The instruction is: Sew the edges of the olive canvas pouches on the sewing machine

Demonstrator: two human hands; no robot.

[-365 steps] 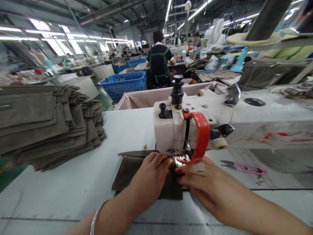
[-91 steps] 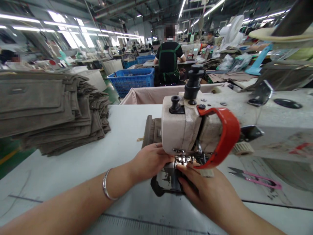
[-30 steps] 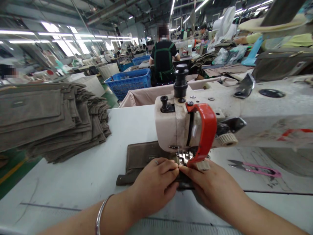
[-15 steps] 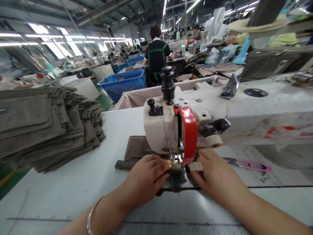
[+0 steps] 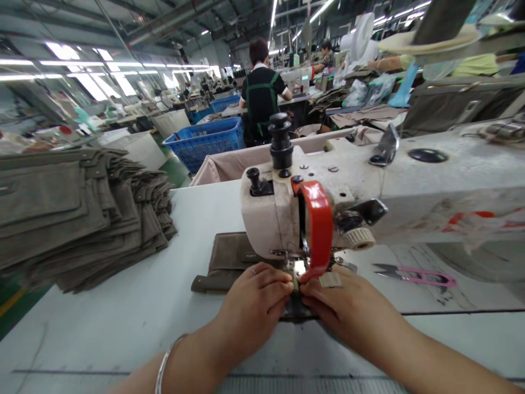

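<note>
Under the cream sewing machine point(image 5: 266, 219) needle, the left hand point(image 5: 254, 306) and right hand point(image 5: 344, 309) lie half-curled, fingertips meeting, pressing down the flat, coarse olive canvas piece point(image 5: 229, 257) rather than gripping it. The piece extends toward ten o'clock across the smooth white table point(image 5: 123, 312). A glossy curved red guard point(image 5: 320, 230) arches at twelve.

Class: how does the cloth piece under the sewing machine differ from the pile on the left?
The cloth piece lies single and flat; the pile holds many, stacked unevenly. The left hand and right hand press on the cloth piece; nothing touches the pile. Both are grey-brown.
</note>
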